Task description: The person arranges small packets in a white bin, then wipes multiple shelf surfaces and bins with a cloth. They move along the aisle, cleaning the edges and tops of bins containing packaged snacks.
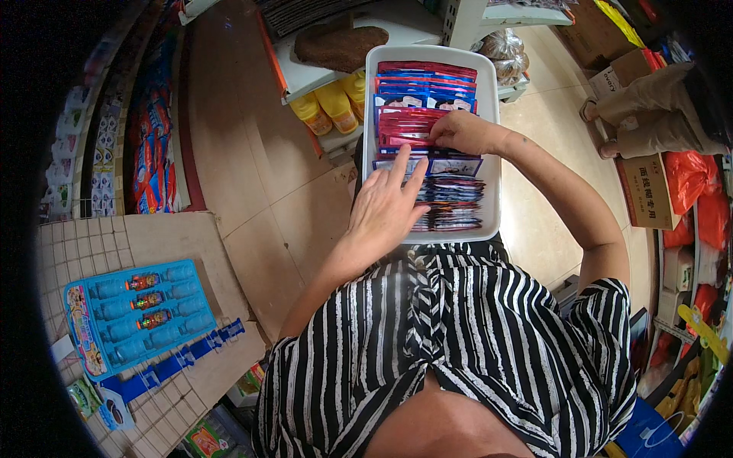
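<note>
A white plastic tray (489, 200) lies in front of my body, holding rows of flat sachets standing on edge. Red sachets (401, 123) fill the middle, with blue sachets (401, 101) behind them. Dark-edged sachets (455, 197) are packed at the near end. My right hand (467, 133) reaches in from the right, thumb and fingertips pinching the top edge of a red sachet. Fingers spread, my left hand (383, 203) rests over the left side of the rows, its fingertips at the red and blue-edged sachets. Its palm hides part of the near rows.
A shelf (320, 74) with yellow bottles (329, 109) stands just beyond the tray. At left, a wire rack (166, 423) carries a blue blister card (143, 315) of small toys. Another person's legs (653, 114) and a cardboard box (650, 192) are at right, on the tiled floor (275, 200).
</note>
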Motion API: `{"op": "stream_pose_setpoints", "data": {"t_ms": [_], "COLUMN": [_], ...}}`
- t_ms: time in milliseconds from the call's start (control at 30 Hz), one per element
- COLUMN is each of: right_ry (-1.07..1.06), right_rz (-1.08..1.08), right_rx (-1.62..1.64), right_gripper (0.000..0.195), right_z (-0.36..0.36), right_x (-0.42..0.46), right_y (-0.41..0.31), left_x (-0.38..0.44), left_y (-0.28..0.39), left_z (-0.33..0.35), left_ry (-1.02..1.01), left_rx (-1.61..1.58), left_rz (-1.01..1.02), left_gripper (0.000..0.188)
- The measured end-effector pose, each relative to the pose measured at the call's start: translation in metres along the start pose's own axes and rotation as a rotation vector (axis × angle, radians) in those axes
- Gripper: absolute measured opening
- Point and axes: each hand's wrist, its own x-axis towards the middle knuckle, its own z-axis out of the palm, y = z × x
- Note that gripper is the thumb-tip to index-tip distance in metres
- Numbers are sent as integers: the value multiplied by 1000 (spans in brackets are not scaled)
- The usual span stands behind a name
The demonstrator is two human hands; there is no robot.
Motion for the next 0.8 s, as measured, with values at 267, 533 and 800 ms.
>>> {"op": "stream_pose_setpoints", "data": {"t_ms": [267,533,800], "right_ry": [-13,253,342], "right_rz": [132,24,-9], "right_rx": [109,-61,-240], "right_gripper": [24,21,18], "right_z": [-6,10,7], "right_x": [-3,2,-17], "right_y": [-14,2,-30], "left_x": [2,-1,-4], "left_y": [-1,-2,-2], "left_z": [2,2,4], "left_ry": [-27,41,51], "left_rx": [56,-26,-38], "left_rz": [3,43,19], "left_gripper": [64,53,47]}}
